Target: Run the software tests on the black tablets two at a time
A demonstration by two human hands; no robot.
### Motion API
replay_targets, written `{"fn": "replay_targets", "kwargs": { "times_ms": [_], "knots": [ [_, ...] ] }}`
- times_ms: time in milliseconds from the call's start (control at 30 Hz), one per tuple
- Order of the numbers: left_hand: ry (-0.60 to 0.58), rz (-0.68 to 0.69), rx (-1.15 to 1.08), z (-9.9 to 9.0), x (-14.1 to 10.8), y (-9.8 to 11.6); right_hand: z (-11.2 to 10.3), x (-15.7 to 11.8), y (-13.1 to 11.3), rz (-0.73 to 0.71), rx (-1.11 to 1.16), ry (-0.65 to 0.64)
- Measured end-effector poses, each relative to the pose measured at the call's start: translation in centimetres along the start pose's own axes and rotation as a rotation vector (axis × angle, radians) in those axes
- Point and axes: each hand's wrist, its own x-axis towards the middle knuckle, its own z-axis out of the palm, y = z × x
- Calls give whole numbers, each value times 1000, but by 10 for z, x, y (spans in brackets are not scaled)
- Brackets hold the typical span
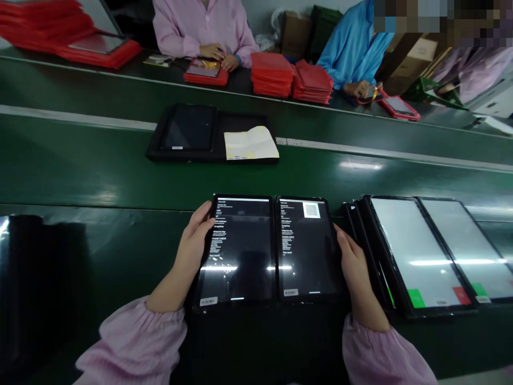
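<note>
Along a glossy green surface (92, 182), the left hand (192, 240) is closed on the outer edge of a text-screened black tablet (246, 248); just beside it, a QR-coded tablet (310, 254) has its outer edge in the right hand (355, 264). Both smooth, glass-faced rectangles lie between the hands, one nearer each hand, long axes running forward. Farther right, near the right hand, lie pale-screened tablets (414, 243) with black bezels.
</note>
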Motion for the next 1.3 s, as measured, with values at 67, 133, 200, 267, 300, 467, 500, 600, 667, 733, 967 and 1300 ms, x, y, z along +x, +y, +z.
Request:
{"fn": "replay_targets", "kwargs": {
  "times_ms": [67,133,200,267,300,467,500,600,667,733,967,1300],
  "knots": [
    [-31,-24,-66,-3,-3,0,2,-4,-4,16,-1,-6],
    [-62,-44,-121,-6,-6,-1,2,-9,-6,22,-5,-14],
    [-75,-40,-129,-10,-9,-2,1,-12,-6,19,-17,-17],
    [-74,-21,-119,-13,-12,-3,0,-14,-4,14,-32,-8],
    [-69,-18,-119,-15,-13,-4,0,-14,-4,11,-49,1],
    [-75,-54,-128,-18,-12,-3,10,-23,-23,-397,-414,3],
    [-71,-55,-136,-18,-12,-3,14,-27,-30,-547,-471,-47],
    [-56,-52,-160,-17,-10,-4,29,-44,-49,-857,-494,-261],
    [-55,-47,-153,-17,-10,-4,36,-51,-57,-934,-491,-364],
    [-47,-46,-137,-17,-10,-4,39,-54,-60,-959,-498,-405],
    [-42,-75,-74,-16,-12,-1,21,-40,-52,-890,-499,-248],
    [-105,-24,126,-18,-8,-3,20,-13,-45,-708,-565,-87]
  ]
}}
